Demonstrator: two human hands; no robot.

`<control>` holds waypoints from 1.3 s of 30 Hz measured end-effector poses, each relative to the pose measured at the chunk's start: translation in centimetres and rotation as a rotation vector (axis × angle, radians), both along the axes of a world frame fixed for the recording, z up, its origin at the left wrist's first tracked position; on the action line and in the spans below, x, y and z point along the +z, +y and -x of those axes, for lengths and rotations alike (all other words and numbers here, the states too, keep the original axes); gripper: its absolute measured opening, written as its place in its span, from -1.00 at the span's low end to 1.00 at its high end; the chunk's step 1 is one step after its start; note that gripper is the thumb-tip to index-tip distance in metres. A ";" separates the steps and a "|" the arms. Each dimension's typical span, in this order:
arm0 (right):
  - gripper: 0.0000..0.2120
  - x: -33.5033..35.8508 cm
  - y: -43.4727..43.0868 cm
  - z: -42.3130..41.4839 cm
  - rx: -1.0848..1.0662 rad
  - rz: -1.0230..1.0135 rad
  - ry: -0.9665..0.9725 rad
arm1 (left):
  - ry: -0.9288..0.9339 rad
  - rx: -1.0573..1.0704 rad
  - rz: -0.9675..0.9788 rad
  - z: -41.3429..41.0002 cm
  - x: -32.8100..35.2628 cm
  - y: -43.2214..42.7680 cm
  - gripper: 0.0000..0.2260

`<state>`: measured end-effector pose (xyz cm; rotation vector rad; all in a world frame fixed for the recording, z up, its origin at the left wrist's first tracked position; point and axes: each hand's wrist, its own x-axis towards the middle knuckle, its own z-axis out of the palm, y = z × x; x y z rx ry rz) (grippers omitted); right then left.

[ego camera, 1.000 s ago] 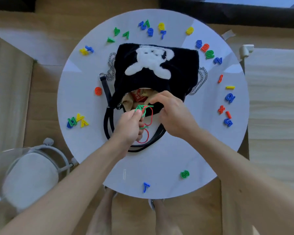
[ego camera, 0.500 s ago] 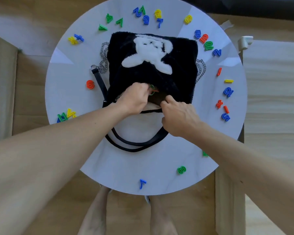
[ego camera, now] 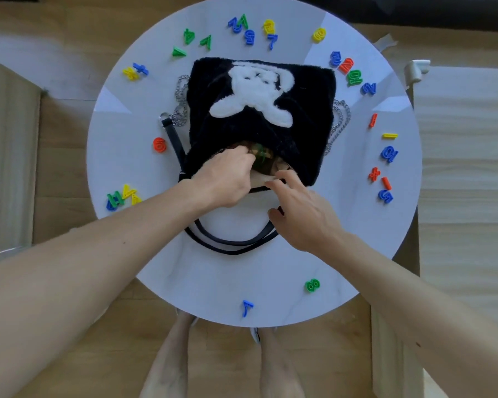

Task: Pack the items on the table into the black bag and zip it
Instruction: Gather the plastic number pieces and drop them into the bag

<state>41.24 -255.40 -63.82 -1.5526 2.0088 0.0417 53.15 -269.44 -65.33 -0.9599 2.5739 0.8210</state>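
Observation:
The black fuzzy bag [ego camera: 305, 110] with a white bear patch lies in the middle of the round white table [ego camera: 144, 248], mouth toward me. My left hand [ego camera: 225, 179] has its fingers curled inside the open mouth. A green plastic piece [ego camera: 260, 153] shows just past its fingertips, and I cannot tell if they still grip it. My right hand [ego camera: 302, 216] pinches the near lip of the opening and holds it down. Several coloured plastic numbers lie around the bag, among them a green 8 [ego camera: 312, 285], a blue 7 [ego camera: 247, 307] and an orange 6 [ego camera: 159, 145].
The bag's black straps [ego camera: 230, 247] loop toward me on the table, and a metal chain [ego camera: 339, 122] trails at its right side. Number clusters sit at the left [ego camera: 121, 196], right [ego camera: 384, 185] and far edge [ego camera: 253, 30]. A wooden ledge with a white corner guard [ego camera: 415, 68] stands to the right.
My left hand carried the looped green and red pieces from above the straps into the bag's mouth. My right hand slid down to the near lip. The view shifted slightly.

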 end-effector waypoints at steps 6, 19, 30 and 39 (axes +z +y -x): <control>-0.63 -0.7 4.2 -3.5 -0.125 0.031 -0.175 | 0.360 0.356 -0.100 -6.2 1.6 4.3 -0.77; -0.43 -5.0 -4.7 -20.3 -0.043 -0.079 -0.251 | -0.098 0.680 0.134 -24.6 -6.9 -1.1 -0.50; -0.41 -10.7 -14.8 -25.7 0.023 -0.033 -0.111 | 0.002 0.340 0.133 -26.0 -10.7 -5.3 -0.69; -0.76 -12.0 -15.4 -25.0 -0.061 0.030 -0.109 | 0.171 0.499 -0.070 -26.3 -11.2 -5.9 -0.70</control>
